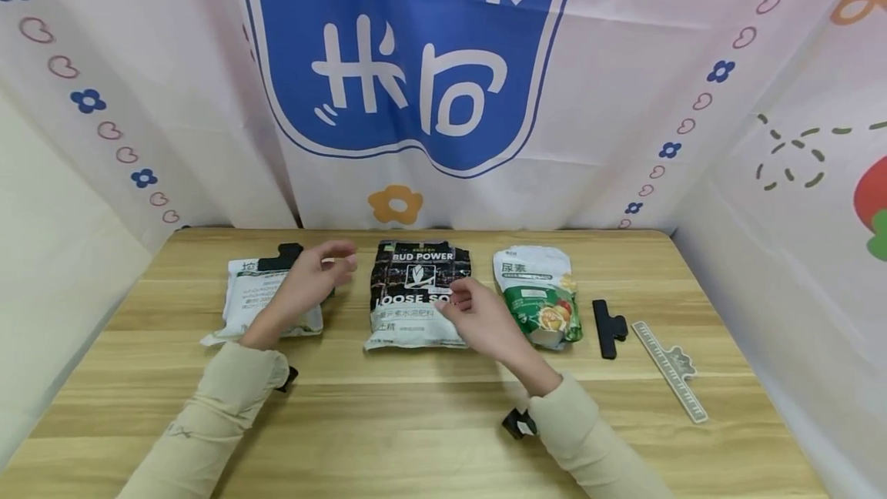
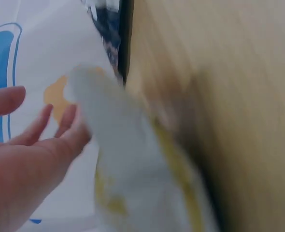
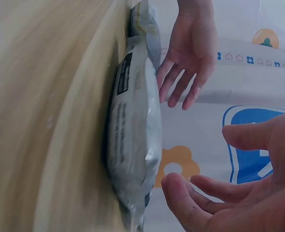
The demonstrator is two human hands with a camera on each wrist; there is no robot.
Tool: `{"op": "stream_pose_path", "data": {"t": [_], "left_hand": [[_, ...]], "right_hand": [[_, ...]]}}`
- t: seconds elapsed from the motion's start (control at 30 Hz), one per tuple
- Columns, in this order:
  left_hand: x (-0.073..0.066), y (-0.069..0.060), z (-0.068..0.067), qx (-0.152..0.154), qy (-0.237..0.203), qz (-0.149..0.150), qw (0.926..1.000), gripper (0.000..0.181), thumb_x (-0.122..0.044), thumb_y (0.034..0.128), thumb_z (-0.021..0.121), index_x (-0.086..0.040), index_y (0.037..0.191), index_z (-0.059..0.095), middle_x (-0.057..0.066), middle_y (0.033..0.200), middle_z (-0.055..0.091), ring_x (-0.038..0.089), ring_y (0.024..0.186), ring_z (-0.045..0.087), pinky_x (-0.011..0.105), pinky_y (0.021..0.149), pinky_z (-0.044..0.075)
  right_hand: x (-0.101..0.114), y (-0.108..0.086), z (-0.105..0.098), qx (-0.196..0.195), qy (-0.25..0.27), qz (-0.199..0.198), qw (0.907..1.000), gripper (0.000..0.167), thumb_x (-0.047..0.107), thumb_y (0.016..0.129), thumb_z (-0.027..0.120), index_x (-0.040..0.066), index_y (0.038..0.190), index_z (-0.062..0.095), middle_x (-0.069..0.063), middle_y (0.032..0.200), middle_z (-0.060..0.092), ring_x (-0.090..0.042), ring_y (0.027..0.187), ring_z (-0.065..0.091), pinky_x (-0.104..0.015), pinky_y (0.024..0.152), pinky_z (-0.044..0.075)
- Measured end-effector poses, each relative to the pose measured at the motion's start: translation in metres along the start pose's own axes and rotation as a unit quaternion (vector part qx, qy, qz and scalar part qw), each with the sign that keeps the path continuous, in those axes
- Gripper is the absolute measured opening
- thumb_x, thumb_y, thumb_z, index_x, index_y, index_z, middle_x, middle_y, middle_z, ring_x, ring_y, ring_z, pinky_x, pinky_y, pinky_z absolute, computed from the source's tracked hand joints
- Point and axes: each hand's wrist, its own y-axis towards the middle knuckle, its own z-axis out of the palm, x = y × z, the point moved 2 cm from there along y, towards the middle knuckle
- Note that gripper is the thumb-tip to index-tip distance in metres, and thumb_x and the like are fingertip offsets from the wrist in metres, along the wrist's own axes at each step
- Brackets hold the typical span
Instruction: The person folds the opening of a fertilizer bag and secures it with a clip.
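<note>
Three bags lie in a row on the wooden table. My left hand (image 1: 313, 283) hovers over the right part of the white bag (image 1: 259, 300), fingers loosely bent, holding nothing; a black clip (image 1: 280, 258) sits at that bag's top. Above the lower right of the black-and-white "BUD POWER" bag (image 1: 416, 329) is my right hand (image 1: 481, 318), fingers apart and empty. The green-and-white bag (image 1: 533, 291) lies to its right. In the right wrist view, my right hand (image 3: 234, 183) is beside a bag (image 3: 135, 125), with my left hand (image 3: 193, 43) beyond it.
To the right lie a black clip (image 1: 608, 329) and a pale ruler-like clip (image 1: 670, 372). Another black clip (image 1: 518, 423) is beside my right sleeve, and a black item (image 1: 287, 379) shows partly behind my left sleeve. A printed curtain (image 1: 443, 191) hangs behind the table.
</note>
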Motion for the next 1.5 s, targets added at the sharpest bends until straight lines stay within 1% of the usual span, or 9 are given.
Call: {"op": "stream_pose_path", "data": {"t": [0.27, 0.47, 0.6, 0.77, 0.87, 1.07, 1.23, 1.37, 1.5], "left_hand": [[0.005, 0.008, 0.015, 0.022, -0.039, -0.051, 0.9977, 0.056, -0.020, 0.1129, 0.046, 0.002, 0.162, 0.031, 0.030, 0.157, 0.043, 0.048, 0.139, 0.054, 0.053, 0.111, 0.057], [0.006, 0.016, 0.026, 0.027, -0.109, -0.111, 0.9875, 0.063, -0.020, 0.1139, 0.043, 0.004, 0.165, 0.016, 0.033, 0.160, 0.037, 0.049, 0.145, 0.048, 0.049, 0.106, 0.060], [0.009, 0.021, 0.030, 0.029, -0.124, -0.140, 0.9820, 0.063, -0.020, 0.1138, 0.040, 0.005, 0.165, 0.013, 0.033, 0.161, 0.034, 0.046, 0.146, 0.046, 0.045, 0.102, 0.063], [0.010, 0.027, 0.033, 0.045, -0.115, -0.172, 0.9774, 0.059, -0.023, 0.1138, 0.040, 0.010, 0.160, 0.024, 0.032, 0.154, 0.039, 0.039, 0.133, 0.054, 0.041, 0.097, 0.066], [0.009, 0.031, 0.034, 0.043, -0.100, -0.191, 0.9755, 0.057, -0.027, 0.1135, 0.043, 0.011, 0.156, 0.034, 0.030, 0.148, 0.046, 0.033, 0.121, 0.059, 0.039, 0.094, 0.067], [0.009, 0.039, 0.034, 0.038, -0.092, -0.212, 0.9721, 0.051, -0.028, 0.1127, 0.045, 0.010, 0.146, 0.046, 0.021, 0.124, 0.056, 0.025, 0.099, 0.064, 0.036, 0.087, 0.068], [0.014, 0.040, 0.033, 0.050, -0.095, -0.212, 0.9714, 0.053, -0.029, 0.1127, 0.045, 0.012, 0.147, 0.047, 0.014, 0.108, 0.057, 0.020, 0.086, 0.065, 0.034, 0.083, 0.068], [0.017, 0.041, 0.032, 0.056, -0.094, -0.206, 0.9724, 0.057, -0.030, 0.1127, 0.045, 0.013, 0.149, 0.043, 0.013, 0.107, 0.058, 0.018, 0.083, 0.066, 0.033, 0.081, 0.068], [0.019, 0.043, 0.034, 0.050, -0.088, -0.207, 0.9731, 0.050, -0.031, 0.1116, 0.050, 0.011, 0.139, 0.051, 0.010, 0.099, 0.058, 0.016, 0.076, 0.065, 0.030, 0.075, 0.068]], "right_hand": [[-0.021, -0.007, -0.001, -0.001, -0.018, 0.015, 0.9997, 0.061, 0.034, 0.102, 0.069, -0.003, 0.148, 0.052, -0.019, 0.134, 0.067, -0.034, 0.123, 0.067, -0.053, 0.106, 0.058], [-0.028, -0.004, 0.000, 0.017, -0.029, 0.056, 0.9978, 0.066, 0.039, 0.102, 0.069, -0.005, 0.147, 0.051, -0.022, 0.132, 0.070, -0.036, 0.121, 0.068, -0.053, 0.105, 0.059], [-0.033, 0.002, 0.002, 0.042, 0.025, 0.083, 0.9954, 0.067, 0.037, 0.102, 0.069, -0.007, 0.148, 0.048, -0.024, 0.132, 0.067, -0.027, 0.099, 0.075, -0.043, 0.089, 0.066], [-0.036, 0.009, 0.004, 0.070, 0.135, 0.103, 0.9831, 0.066, 0.029, 0.104, 0.068, -0.012, 0.149, 0.041, -0.014, 0.097, 0.062, -0.017, 0.074, 0.066, -0.039, 0.072, 0.069], [-0.037, 0.011, 0.003, 0.073, 0.150, 0.108, 0.9801, 0.058, 0.028, 0.103, 0.069, -0.011, 0.141, 0.048, -0.006, 0.084, 0.057, -0.017, 0.069, 0.062, -0.040, 0.071, 0.069], [-0.039, 0.014, 0.003, 0.068, 0.108, 0.106, 0.9862, 0.036, 0.035, 0.098, 0.076, 0.000, 0.103, 0.068, -0.002, 0.075, 0.060, -0.019, 0.065, 0.069, -0.039, 0.066, 0.068], [-0.040, 0.017, 0.003, 0.061, 0.072, 0.104, 0.9901, 0.040, 0.040, 0.094, 0.080, 0.013, 0.074, 0.059, 0.004, 0.059, 0.049, -0.019, 0.056, 0.067, -0.038, 0.062, 0.066], [-0.039, 0.019, 0.003, 0.059, 0.055, 0.109, 0.9907, 0.043, 0.041, 0.092, 0.082, 0.015, 0.070, 0.056, 0.005, 0.058, 0.049, -0.020, 0.055, 0.068, -0.037, 0.060, 0.065], [-0.038, 0.020, 0.004, 0.054, 0.043, 0.113, 0.9912, 0.041, 0.040, 0.090, 0.084, 0.015, 0.071, 0.057, 0.003, 0.059, 0.054, -0.017, 0.052, 0.064, -0.034, 0.056, 0.062]]}}
